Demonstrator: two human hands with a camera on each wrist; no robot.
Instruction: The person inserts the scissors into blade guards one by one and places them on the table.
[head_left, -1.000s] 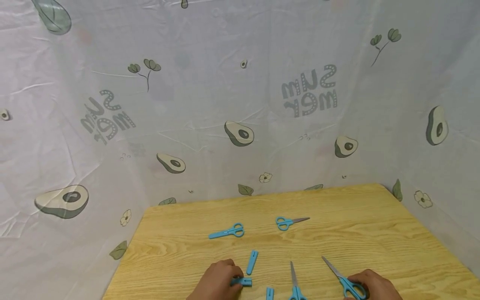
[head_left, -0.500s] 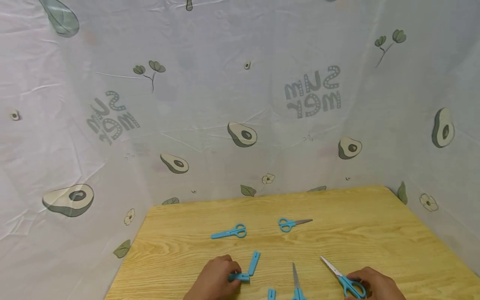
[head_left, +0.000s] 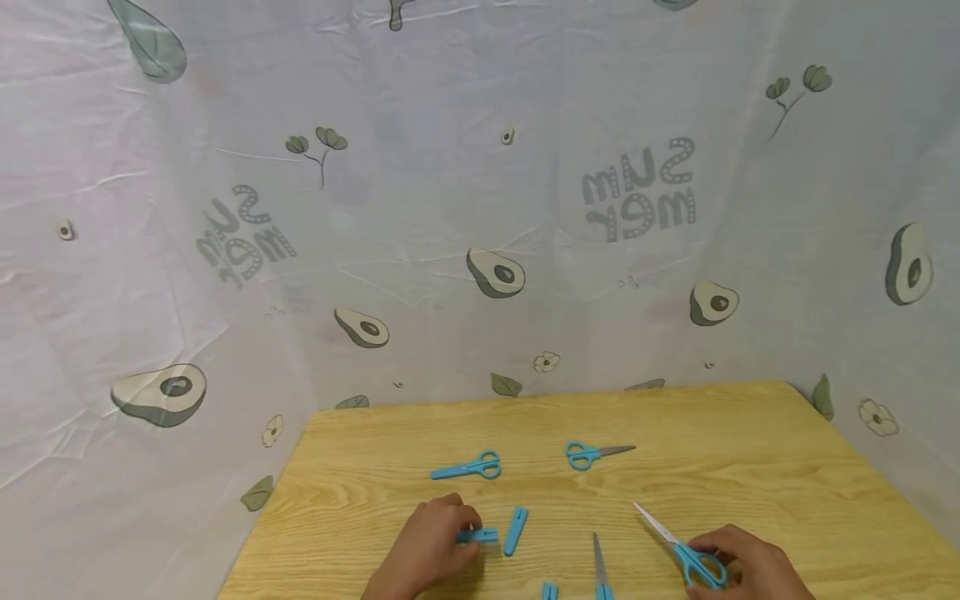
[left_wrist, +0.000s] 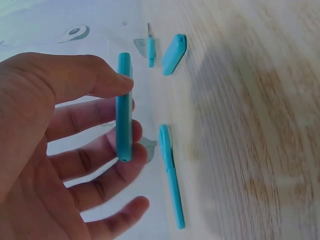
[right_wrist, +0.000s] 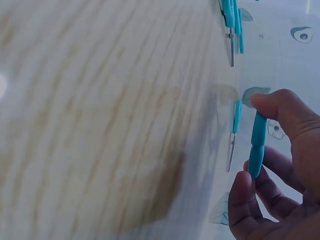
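Note:
My left hand pinches a flat blue scissors cover between thumb and fingers, raised above the table. Its slotted end points right, toward a second cover lying close by. With my right hand I hold blue-handled scissors by their finger loops. Their bare blades are together and point away to the upper left. In the right wrist view, the handle stands between thumb and fingers, apart from the tabletop. Between my hands, another uncovered pair of scissors lies partly cut off by the lower edge.
Farther back on the wooden table lie covered scissors at the left and bare scissors at the middle. A cover shows at the bottom edge. A printed curtain hangs behind and along both sides.
My left hand has gripped the cover and lifted it upward, away from the lying cover. My right hand has raised the scissors slightly, tips shifting left. The head view has turned a little left.

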